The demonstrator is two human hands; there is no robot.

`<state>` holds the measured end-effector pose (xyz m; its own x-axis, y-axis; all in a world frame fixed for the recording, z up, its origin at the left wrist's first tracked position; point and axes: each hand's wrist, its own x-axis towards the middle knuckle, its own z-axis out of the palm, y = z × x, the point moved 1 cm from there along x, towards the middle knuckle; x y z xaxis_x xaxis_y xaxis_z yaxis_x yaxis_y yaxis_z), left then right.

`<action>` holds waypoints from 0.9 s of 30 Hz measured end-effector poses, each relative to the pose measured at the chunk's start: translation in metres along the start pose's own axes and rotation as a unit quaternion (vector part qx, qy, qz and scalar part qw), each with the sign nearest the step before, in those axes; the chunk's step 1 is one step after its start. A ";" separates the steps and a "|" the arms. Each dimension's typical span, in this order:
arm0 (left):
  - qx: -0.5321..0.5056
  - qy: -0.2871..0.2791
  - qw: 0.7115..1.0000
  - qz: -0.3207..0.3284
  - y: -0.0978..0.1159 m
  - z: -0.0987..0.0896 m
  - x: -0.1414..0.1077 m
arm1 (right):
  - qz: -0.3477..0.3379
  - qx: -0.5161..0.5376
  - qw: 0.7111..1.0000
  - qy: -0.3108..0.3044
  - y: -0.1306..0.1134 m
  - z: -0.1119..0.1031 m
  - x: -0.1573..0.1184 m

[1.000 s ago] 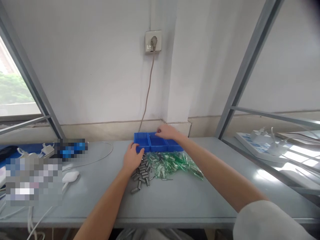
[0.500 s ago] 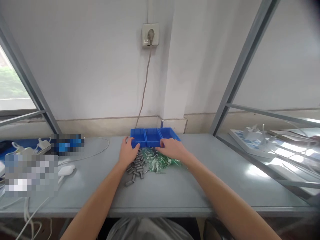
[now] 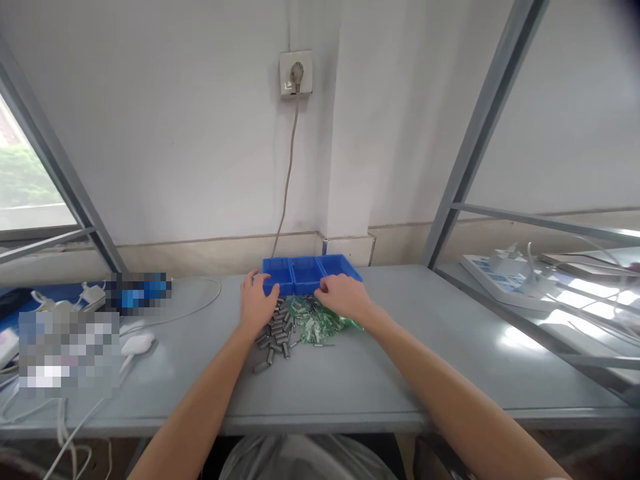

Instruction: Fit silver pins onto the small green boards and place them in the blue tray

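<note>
My left hand (image 3: 257,305) lies flat and open on the grey metal cylinders (image 3: 274,335), its fingertips at the blue tray (image 3: 305,274). My right hand (image 3: 341,297), fingers loosely curled, covers the green pieces (image 3: 320,325), gripping nothing I can see.

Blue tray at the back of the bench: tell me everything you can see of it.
The blue tray looks like moulded plastic, low-walled and split into three side-by-side compartments. It sits flat on the grey table near the wall. The left hand rests at its front left corner; the right hand lies just before its front edge. Contents cannot be made out.
</note>
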<state>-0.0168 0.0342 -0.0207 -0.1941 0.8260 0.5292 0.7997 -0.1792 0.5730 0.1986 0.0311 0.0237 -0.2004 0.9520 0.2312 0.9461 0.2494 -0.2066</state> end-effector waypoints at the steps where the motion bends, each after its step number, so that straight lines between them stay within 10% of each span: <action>1: -0.008 0.009 1.000 0.004 0.001 -0.002 0.000 | -0.008 0.020 1.000 0.021 0.002 -0.005 0.000; 9: -0.259 -0.044 0.961 0.090 0.024 -0.016 -0.003 | -0.135 0.281 0.931 0.189 0.007 -0.026 -0.004; 15: -0.333 -0.173 0.925 0.058 0.030 -0.007 -0.009 | -0.154 0.368 0.908 0.126 -0.007 -0.007 -0.004; 27: -0.370 -0.158 0.915 0.027 0.026 -0.008 0.001 | -0.156 0.436 0.886 0.014 -0.016 0.007 -0.005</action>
<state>-0.0007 0.0258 -0.0005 0.1024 0.8977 0.4285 0.1764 -0.4403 0.8803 0.1822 0.0238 0.0189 -0.4003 0.8110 0.4267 0.2874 0.5532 -0.7819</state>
